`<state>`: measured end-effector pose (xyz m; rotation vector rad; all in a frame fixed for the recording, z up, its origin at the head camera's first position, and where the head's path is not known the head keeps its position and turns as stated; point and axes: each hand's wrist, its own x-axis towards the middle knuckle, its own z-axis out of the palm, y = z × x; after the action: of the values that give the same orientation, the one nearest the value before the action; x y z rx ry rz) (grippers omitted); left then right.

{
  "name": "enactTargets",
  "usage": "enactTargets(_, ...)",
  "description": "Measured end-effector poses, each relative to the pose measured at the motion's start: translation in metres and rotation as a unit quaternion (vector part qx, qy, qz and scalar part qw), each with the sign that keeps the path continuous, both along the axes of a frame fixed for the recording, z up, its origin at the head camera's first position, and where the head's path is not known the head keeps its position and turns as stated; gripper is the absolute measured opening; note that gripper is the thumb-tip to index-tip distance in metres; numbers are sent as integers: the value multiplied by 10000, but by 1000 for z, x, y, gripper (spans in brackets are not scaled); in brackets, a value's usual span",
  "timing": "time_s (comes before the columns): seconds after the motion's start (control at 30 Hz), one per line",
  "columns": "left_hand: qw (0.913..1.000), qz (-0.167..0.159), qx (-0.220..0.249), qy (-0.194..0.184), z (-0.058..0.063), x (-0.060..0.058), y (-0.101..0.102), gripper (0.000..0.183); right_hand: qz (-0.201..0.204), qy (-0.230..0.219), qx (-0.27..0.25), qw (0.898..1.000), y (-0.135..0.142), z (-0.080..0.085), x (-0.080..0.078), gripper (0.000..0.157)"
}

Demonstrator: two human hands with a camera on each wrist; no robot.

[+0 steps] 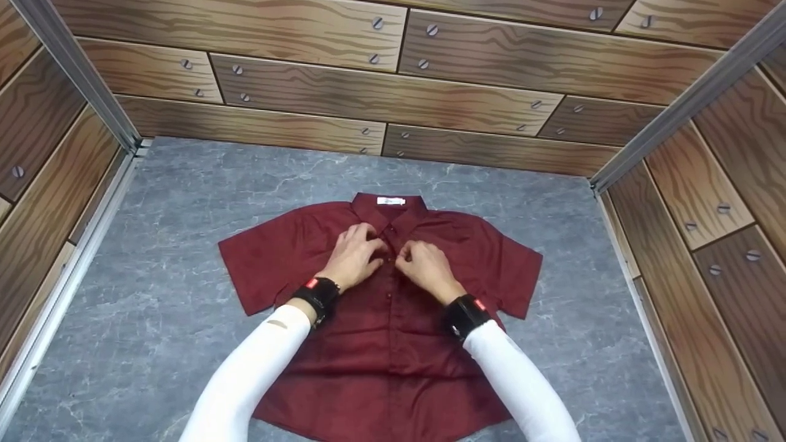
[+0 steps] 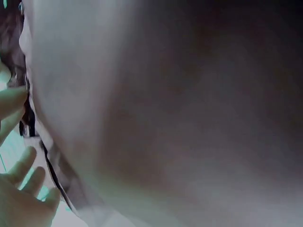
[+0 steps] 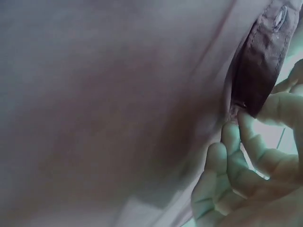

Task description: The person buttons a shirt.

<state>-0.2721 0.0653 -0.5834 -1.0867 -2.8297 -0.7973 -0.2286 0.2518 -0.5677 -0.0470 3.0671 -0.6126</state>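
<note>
A dark red short-sleeved button-up shirt (image 1: 344,362) lies spread front up, its collar (image 1: 368,205) at the far end. Both hands are at the upper chest along the button placket (image 3: 260,61). My right hand (image 1: 427,267) pinches the placket's edge between thumb and index finger, the other fingers curled beside it. From the other side, my left hand (image 1: 353,255) holds the placket between thumb and index finger, with its other fingers (image 2: 33,182) loosely bent. A buttonhole (image 3: 280,19) shows above the right fingers. Buttons (image 1: 389,296) run down the front below the hands.
The shirt rests on a grey marbled surface (image 1: 153,331). Wood-patterned panels (image 1: 307,86) stand at the back and both sides, joined by metal corner posts (image 1: 80,73). A white label (image 1: 391,201) shows inside the collar. Black bands are on both wrists, over white sleeves.
</note>
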Motion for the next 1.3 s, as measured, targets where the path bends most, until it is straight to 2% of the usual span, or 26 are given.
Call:
enactTargets(0.17,9996,-67,-119,255,-2,0,6,20,3,46,-186,9998,0,-1,4,8)
enactTargets(0.33,9991,82,-280,301,-4,1,10,15,-2,106,-235,9997,-1,-2,6,7)
enactTargets(0.47,9990,186,-216,355,-6,4,14,10,-62,237,-315,9992,-1,-1,8,7)
enactTargets(0.57,9989,312,-124,330,-5,6,15,7,54,384,-470,9981,-2,-2,9,12)
enactTargets(0.67,9989,455,-2,130,-2,8,16,5,252,543,-636,9962,-1,-3,10,17)
enactTargets(0.77,9979,607,117,-179,2,9,16,5,373,668,-746,9943,-1,-4,11,15)
enactTargets(0.9,9944,846,212,-603,7,9,17,6,340,714,-800,9937,-2,-4,11,8)
enactTargets(1.07,9876,1106,241,-1089,13,7,17,8,329,659,-852,9936,-3,-3,10,11)
enactTargets(1.2,9843,1141,349,-1301,16,6,17,7,347,691,-896,9930,-4,-3,9,11)
enactTargets(1.3,9837,1002,542,-1391,17,7,15,6,346,762,-889,9925,-4,-3,9,9)
